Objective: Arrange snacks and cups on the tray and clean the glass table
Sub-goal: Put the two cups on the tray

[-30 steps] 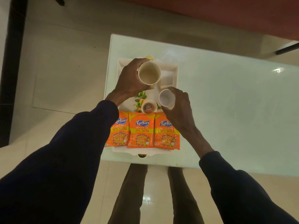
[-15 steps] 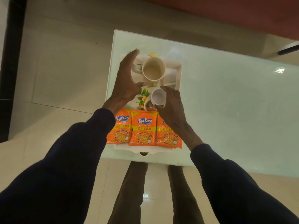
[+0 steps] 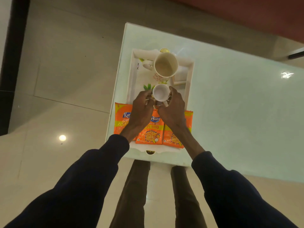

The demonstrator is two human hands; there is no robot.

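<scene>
A white tray [image 3: 133,74] lies at the left end of the glass table [image 3: 230,112]. At its far end a large cream mug [image 3: 166,66] stands upright, its handle pointing left. My right hand [image 3: 174,111] is shut on a small white cup [image 3: 160,94] over the middle of the tray. This cup sits on or just above a second small cup [image 3: 158,104], which is mostly hidden. My left hand [image 3: 141,111] curls against that lower cup from the left. Three orange Kurkure snack packets [image 3: 150,134] lie side by side across the tray's near end, partly under my wrists.
A small folded white item [image 3: 181,76] lies in the tray's far right corner. The table's near edge is just above my legs [image 3: 136,186]. Tiled floor [image 3: 57,79] lies to the left, and a red sofa [image 3: 246,14] stands beyond the table.
My left hand let go of the large mug, now standing on the tray, and came back to the small cups. My right hand moved the small white cup left over the second one.
</scene>
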